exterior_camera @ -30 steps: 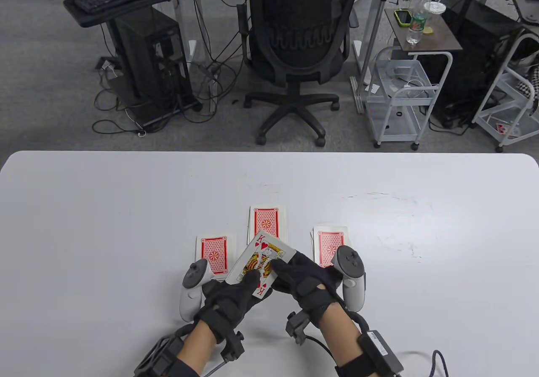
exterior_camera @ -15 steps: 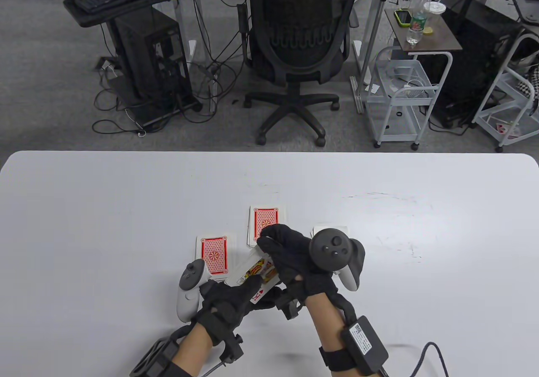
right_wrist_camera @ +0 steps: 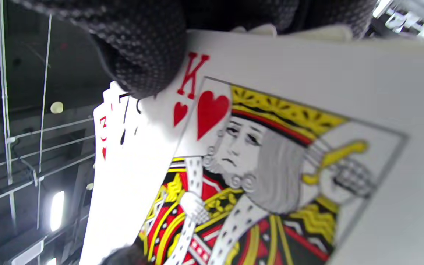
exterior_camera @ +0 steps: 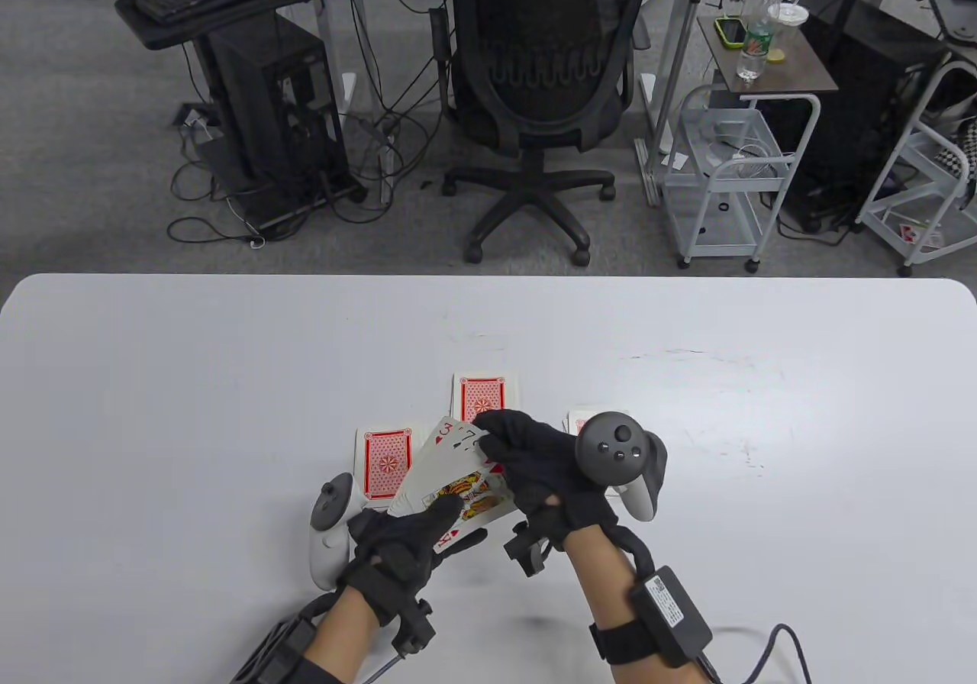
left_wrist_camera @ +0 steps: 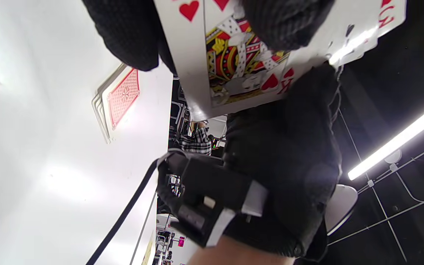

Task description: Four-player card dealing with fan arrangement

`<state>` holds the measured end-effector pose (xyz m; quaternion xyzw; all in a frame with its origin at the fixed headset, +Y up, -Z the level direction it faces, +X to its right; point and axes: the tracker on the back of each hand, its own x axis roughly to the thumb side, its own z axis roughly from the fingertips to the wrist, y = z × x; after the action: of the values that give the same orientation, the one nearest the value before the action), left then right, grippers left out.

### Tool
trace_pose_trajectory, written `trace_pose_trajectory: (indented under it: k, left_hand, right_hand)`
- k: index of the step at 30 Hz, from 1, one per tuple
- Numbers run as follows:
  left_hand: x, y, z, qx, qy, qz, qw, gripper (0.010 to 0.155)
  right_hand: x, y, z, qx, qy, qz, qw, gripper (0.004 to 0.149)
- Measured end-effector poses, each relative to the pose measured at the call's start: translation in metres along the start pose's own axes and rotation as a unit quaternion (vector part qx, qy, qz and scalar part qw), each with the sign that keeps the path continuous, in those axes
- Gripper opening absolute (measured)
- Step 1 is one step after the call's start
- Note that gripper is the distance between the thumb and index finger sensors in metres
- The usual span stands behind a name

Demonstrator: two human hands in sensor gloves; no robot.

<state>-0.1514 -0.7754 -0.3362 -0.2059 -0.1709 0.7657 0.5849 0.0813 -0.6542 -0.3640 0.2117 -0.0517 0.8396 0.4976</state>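
Both black-gloved hands are raised just above the near edge of the white table (exterior_camera: 229, 379), sharing a small fan of face-up playing cards (exterior_camera: 450, 478). The left hand (exterior_camera: 404, 543) grips the fan's lower end, thumb lying across the king of hearts (left_wrist_camera: 241, 62) on top and the other fingers curled underneath. The right hand (exterior_camera: 534, 474) pinches the fan's upper edge, its fingers (exterior_camera: 500, 432) bent over the corners. Behind the king, the cards are spread a little to the left: a red three shows at the outer corner, and next to it a black index that the glove partly hides. In the right wrist view the king (right_wrist_camera: 263, 165) fills most of the frame, with the red three and a black-marked card peeking out on its left.

Three face-down piles with red patterned backs lie flat on the table just beyond the hands. The left pile (exterior_camera: 388, 462) sits beside the fan's left edge, the middle pile (exterior_camera: 482, 394) lies farther out and is partly covered by the fan and fingers, and the right pile (exterior_camera: 584, 421) is mostly hidden behind the grey tracker (exterior_camera: 618, 451) on the right hand. The left wrist view shows one pile (left_wrist_camera: 118, 99) as several cards, slightly offset. A white tracker (exterior_camera: 330, 531) sits on the left hand.
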Motion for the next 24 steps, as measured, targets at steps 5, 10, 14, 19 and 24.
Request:
trace_pose_trajectory:
  k: [5,10,14,19,24]
  left_hand:
    - [0.004,-0.002,0.000,-0.008,0.001,-0.028,1.000,0.052]
    - [0.000,0.000,0.000,-0.005,0.006,-0.020,1.000,0.051]
    - [0.002,0.000,0.001,0.002,-0.013,0.012,1.000,0.051]
    - [0.005,0.001,0.002,0.009,-0.030,0.033,0.999,0.052]
    - [0.004,0.004,0.005,0.024,-0.035,0.056,0.998,0.051]
  right_hand:
    - [0.002,0.001,0.004,-0.045,0.018,0.008,0.999,0.041]
    - [0.001,-0.001,0.001,-0.006,-0.001,-0.016,1.000,0.039]
    - [-0.010,-0.004,0.002,0.013,0.045,-0.045,0.998,0.064]
    - [-0.016,0.003,0.003,0.020,0.094,0.003,0.995,0.046]
    - [-0.013,0.005,0.001,0.009,0.070,-0.021,0.997,0.041]
